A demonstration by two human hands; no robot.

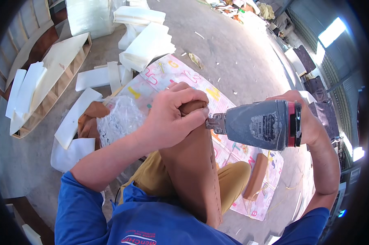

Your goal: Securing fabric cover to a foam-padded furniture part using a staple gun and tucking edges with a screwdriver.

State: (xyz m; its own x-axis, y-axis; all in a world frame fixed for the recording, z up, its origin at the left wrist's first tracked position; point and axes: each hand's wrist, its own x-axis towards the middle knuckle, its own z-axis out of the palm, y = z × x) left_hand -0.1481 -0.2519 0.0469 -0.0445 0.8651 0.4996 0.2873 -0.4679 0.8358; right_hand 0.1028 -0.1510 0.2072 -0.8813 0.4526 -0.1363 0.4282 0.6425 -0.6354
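Across my lap lies a long piece covered in brown leather-like material (pixel 188 167), its upper end pointing away from me. A line of small dark marks runs down its right edge. My left hand (pixel 174 112) is closed around the upper end, thumb and fingers pinching the folded cover. From the right, my right hand (pixel 309 118) holds a dark grey and red staple gun (pixel 255 124), and the tool hides most of its fingers. The gun's metal nose meets the cover's edge right beside my left thumb.
Beneath the work, a patterned play mat (pixel 180 69) covers part of the concrete floor. A brown padded strip (pixel 257 176) rests on it at right. Clear plastic wrap (pixel 121 118), white foam blocks (pixel 147 45) and a wooden frame (pixel 56 77) lie to the left.
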